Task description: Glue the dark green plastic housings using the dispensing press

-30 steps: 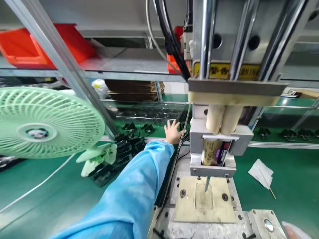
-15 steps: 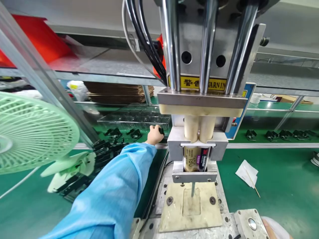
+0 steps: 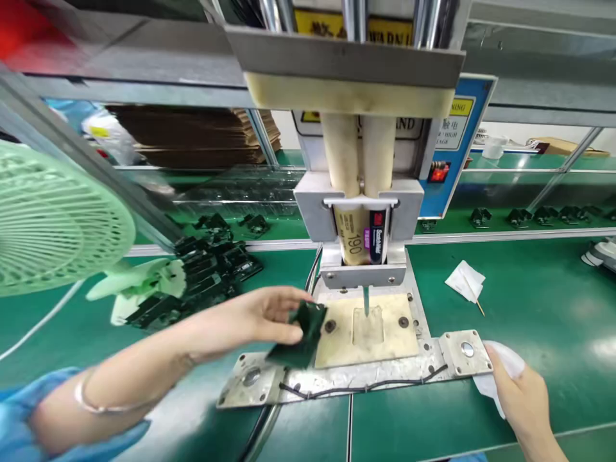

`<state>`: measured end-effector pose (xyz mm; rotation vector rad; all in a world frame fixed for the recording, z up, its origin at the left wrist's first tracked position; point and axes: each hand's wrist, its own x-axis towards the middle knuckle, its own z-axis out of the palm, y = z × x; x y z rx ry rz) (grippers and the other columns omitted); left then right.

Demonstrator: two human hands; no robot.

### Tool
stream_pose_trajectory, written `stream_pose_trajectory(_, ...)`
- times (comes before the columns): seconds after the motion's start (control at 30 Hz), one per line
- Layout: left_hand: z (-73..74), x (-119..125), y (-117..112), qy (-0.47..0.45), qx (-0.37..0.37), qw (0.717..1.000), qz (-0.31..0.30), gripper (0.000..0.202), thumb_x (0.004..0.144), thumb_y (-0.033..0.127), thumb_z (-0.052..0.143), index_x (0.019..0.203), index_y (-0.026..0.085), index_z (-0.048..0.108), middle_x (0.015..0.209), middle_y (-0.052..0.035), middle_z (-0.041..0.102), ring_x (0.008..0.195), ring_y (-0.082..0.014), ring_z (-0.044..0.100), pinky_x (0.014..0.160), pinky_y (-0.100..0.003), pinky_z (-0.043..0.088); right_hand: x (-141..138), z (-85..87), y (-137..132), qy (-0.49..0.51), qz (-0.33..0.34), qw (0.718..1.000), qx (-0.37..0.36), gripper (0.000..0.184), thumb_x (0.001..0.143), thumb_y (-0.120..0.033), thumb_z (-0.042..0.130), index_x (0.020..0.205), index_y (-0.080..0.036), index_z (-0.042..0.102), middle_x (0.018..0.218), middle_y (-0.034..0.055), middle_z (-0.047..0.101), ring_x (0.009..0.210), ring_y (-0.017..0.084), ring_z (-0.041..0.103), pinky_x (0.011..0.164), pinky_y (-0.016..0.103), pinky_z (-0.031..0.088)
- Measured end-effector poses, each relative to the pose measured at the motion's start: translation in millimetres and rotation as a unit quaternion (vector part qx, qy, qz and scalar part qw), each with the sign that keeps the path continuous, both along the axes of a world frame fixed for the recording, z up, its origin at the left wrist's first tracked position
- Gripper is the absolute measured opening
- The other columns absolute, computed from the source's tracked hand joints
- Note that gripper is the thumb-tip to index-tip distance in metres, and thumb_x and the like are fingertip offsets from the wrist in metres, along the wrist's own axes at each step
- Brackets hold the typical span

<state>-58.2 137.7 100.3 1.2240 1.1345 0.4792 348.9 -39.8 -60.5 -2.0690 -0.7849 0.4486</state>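
Observation:
My left hand pinches a dark green-black plastic part and holds it at the left edge of the cream fixture plate of a dispensing machine. A needle from the adhesive cartridge points down into the plate's rectangular recess. My right hand rests on the green table at the lower right, fingers closed on a white cloth beside the metal base plate.
A pale green fan stands at the left. A pile of black parts lies behind my left hand. More black parts line the far belt. A folded white wipe with a stick lies right of the machine.
My left hand has come back from the far belt with a dark part and brought it to the fixture plate. The view has tilted down, and my right hand with the cloth shows more.

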Motion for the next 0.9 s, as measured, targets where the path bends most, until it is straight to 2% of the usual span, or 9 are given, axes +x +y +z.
stream_pose_trajectory(0.1, -19.8, 24.7, -34.0, -0.016, -0.125, 0.987, -0.105, 0.055, 0.060, 0.031, 0.091, 0.107, 0.013, 0.069, 0.100, -0.0086, 0.075, 0.094, -0.0245, 0.070, 0.084, -0.034, 0.054, -2.4, 2.7, 0.4, 0.012, -0.015, 1.000, -0.011, 0.057, 0.064, -0.068, 0.061, 0.087, -0.020, 0.080, 0.088, 0.0096, 0.076, 0.093, 0.036, 0.070, 0.079, 0.038, 0.055)
stream_pose_trajectory(0.2, -35.4, 50.8, -43.0, -0.062, -0.134, 0.985, -0.093, 0.052, 0.060, 0.031, 0.091, 0.103, 0.012, 0.069, 0.098, -0.0090, 0.075, 0.093, -0.0233, 0.070, 0.086, -0.034, 0.053, -5.0, 3.7, -0.1, 0.018, -0.014, 1.000, 0.001, 0.058, 0.064, -0.069, 0.060, 0.086, -0.019, 0.080, 0.091, 0.0100, 0.076, 0.097, 0.037, 0.069, 0.080, 0.038, 0.053)
stream_pose_trajectory(0.3, -46.2, 67.8, -34.0, -0.109, -0.121, 0.983, -0.086, 0.051, 0.061, 0.031, 0.091, 0.103, 0.014, 0.068, 0.100, -0.0089, 0.074, 0.095, -0.0227, 0.070, 0.091, -0.035, 0.052, -4.8, 0.4, -1.1, 0.026, -0.006, 1.000, 0.012, 0.058, 0.065, -0.070, 0.061, 0.086, -0.019, 0.080, 0.089, 0.0097, 0.076, 0.095, 0.036, 0.070, 0.078, 0.037, 0.054)
stream_pose_trajectory(0.47, -66.7, 78.2, -12.9, -0.096, 0.072, 0.988, -0.095, 0.054, 0.065, 0.038, 0.087, 0.105, 0.019, 0.057, 0.097, -0.0057, 0.069, 0.088, -0.0191, 0.067, 0.086, -0.037, 0.052, -1.6, -9.1, -1.5, 0.025, 0.005, 0.999, 0.043, 0.056, 0.069, -0.067, 0.063, 0.091, -0.018, 0.079, 0.093, 0.0089, 0.076, 0.095, 0.033, 0.070, 0.080, 0.034, 0.054)
stream_pose_trajectory(0.57, -78.3, 79.7, -9.8, -0.064, 0.135, 0.984, -0.101, 0.058, 0.065, 0.038, 0.086, 0.109, 0.021, 0.052, 0.089, -0.0012, 0.063, 0.080, -0.0166, 0.061, 0.078, -0.035, 0.050, -1.9, -9.1, 0.0, 0.029, 0.002, 0.999, 0.044, 0.056, 0.069, -0.067, 0.064, 0.091, -0.018, 0.079, 0.093, 0.0091, 0.076, 0.095, 0.033, 0.071, 0.079, 0.033, 0.055)
stream_pose_trajectory(0.67, -82.5, 79.7, -16.1, -0.012, 0.188, 0.978, -0.095, 0.060, 0.066, 0.035, 0.084, 0.114, 0.021, 0.051, 0.088, -0.0008, 0.059, 0.083, -0.0193, 0.059, 0.082, -0.038, 0.049, -2.6, -3.7, 1.1, 0.026, -0.008, 0.999, 0.032, 0.055, 0.066, -0.066, 0.065, 0.088, -0.018, 0.079, 0.091, 0.0095, 0.076, 0.093, 0.033, 0.071, 0.073, 0.032, 0.056)
stream_pose_trajectory(0.77, -76.0, 72.7, -26.4, 0.034, 0.229, 0.969, -0.090, 0.090, 0.055, 0.039, 0.091, 0.132, 0.021, 0.048, 0.117, -0.0114, 0.058, 0.106, -0.0299, 0.058, 0.096, -0.049, 0.046, 1.4, 1.3, -0.2, 0.031, -0.018, 0.999, -0.005, 0.054, 0.064, -0.067, 0.067, 0.080, -0.016, 0.079, 0.079, 0.0107, 0.075, 0.081, 0.033, 0.072, 0.060, 0.032, 0.057)
stream_pose_trajectory(0.83, -67.2, 58.8, -32.9, 0.087, 0.291, 0.949, -0.089, 0.110, 0.050, 0.042, 0.093, 0.145, 0.022, 0.039, 0.144, -0.0179, 0.044, 0.130, -0.0390, 0.044, 0.109, -0.057, 0.036, 9.0, 1.6, -1.9, 0.046, -0.024, 0.998, -0.028, 0.055, 0.064, -0.069, 0.069, 0.076, -0.016, 0.078, 0.070, 0.0109, 0.073, 0.069, 0.033, 0.071, 0.052, 0.034, 0.055)
stream_pose_trajectory(0.9, -58.7, 36.0, -39.0, 0.159, 0.355, 0.919, -0.061, 0.096, 0.063, 0.044, 0.085, 0.145, 0.022, 0.042, 0.153, -0.0171, 0.036, 0.141, -0.0405, 0.031, 0.116, -0.060, 0.025, 19.3, -1.2, -2.6, 0.051, -0.016, 0.998, -0.028, 0.055, 0.066, -0.070, 0.068, 0.080, -0.017, 0.078, 0.066, 0.0091, 0.072, 0.062, 0.033, 0.070, 0.049, 0.036, 0.055)
